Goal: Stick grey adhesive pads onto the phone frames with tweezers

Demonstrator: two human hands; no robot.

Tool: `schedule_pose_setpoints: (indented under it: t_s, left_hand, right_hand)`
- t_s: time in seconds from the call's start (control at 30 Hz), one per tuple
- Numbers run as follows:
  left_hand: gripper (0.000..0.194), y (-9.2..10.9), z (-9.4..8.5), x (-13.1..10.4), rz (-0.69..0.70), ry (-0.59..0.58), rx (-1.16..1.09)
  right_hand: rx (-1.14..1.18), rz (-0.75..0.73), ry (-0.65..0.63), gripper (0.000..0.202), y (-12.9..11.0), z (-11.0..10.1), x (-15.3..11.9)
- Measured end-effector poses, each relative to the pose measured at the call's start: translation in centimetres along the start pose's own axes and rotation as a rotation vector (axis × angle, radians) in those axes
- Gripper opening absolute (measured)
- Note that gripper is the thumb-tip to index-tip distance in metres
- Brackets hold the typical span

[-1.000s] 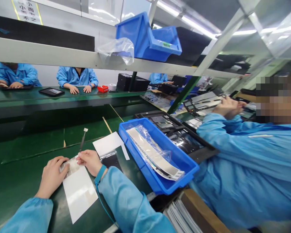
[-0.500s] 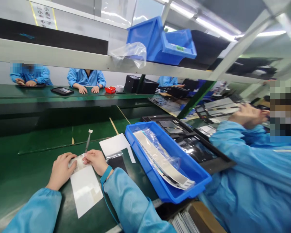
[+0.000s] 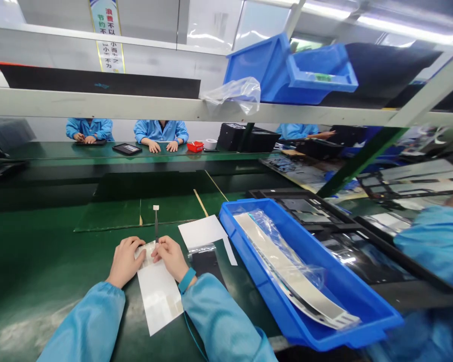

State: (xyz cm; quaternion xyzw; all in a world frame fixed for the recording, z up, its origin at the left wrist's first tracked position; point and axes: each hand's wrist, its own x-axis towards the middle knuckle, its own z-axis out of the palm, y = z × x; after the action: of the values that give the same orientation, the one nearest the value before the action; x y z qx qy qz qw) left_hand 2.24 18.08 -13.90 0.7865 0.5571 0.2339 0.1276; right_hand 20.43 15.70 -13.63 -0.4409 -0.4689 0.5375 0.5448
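Note:
A white sheet (image 3: 159, 299) with a pale, patterned upper part lies on the green table. My left hand (image 3: 125, 261) rests on the upper left of that sheet, thumb and fingers bent with a gap between them. My right hand (image 3: 170, 256) is at its upper right, fingers pinched together; what they hold is too small to make out. A thin dark tool or strip with a small white end (image 3: 156, 221) points away from the right fingertips. Another white piece (image 3: 202, 232) and a dark sheet in clear film (image 3: 208, 264) lie to the right.
A blue bin (image 3: 307, 322) with long pale strips and clear film stands at the right. Behind it are black framed panels (image 3: 362, 251). A person's blue sleeve (image 3: 434, 241) reaches in at the right edge. Overhead, a shelf rail (image 3: 136, 106) carries blue bins (image 3: 264, 65).
The view has turned to the right, then settled lower left: hands, sheet and bin now appear farther right in the picture. Both hands remain at the sheet's top in nearly the same pose.

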Motion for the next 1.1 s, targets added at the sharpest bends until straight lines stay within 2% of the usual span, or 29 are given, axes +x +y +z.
schedule_pose_setpoints:
  t_s: [0.2, 0.37, 0.67, 0.73, 0.87, 1.1]
  left_hand:
    - [0.024, 0.3, -0.1, 0.0, -0.008, 0.018, -0.015]
    - [0.022, 0.4, -0.1, 0.1, -0.013, 0.015, -0.032]
    - [0.024, 1.8, -1.1, 0.3, -0.028, 0.005, -0.037]
    - [0.027, 1.5, -1.2, 0.6, -0.035, -0.005, -0.024]
    - [0.029, 0.5, -1.1, 0.9, -0.073, -0.016, -0.002]
    - [0.031, 0.3, -0.8, 0.7, -0.055, -0.038, -0.013]
  right_hand:
    - [-0.039, -0.060, 0.084, 0.031, -0.2, -0.4, 0.1]
    - [-0.063, -0.065, 0.119, 0.036, 0.1, -0.8, 0.5]
    - [-0.055, -0.019, 0.064, 0.048, -0.3, -1.2, 0.6]
    - [-0.098, 0.014, 0.107, 0.053, 0.0, -1.5, 1.2]
    - [-0.189, 0.028, 0.074, 0.059, 0.8, -1.7, 2.5]
    - [-0.338, 0.032, 0.088, 0.061, 0.3, -1.5, 2.1]
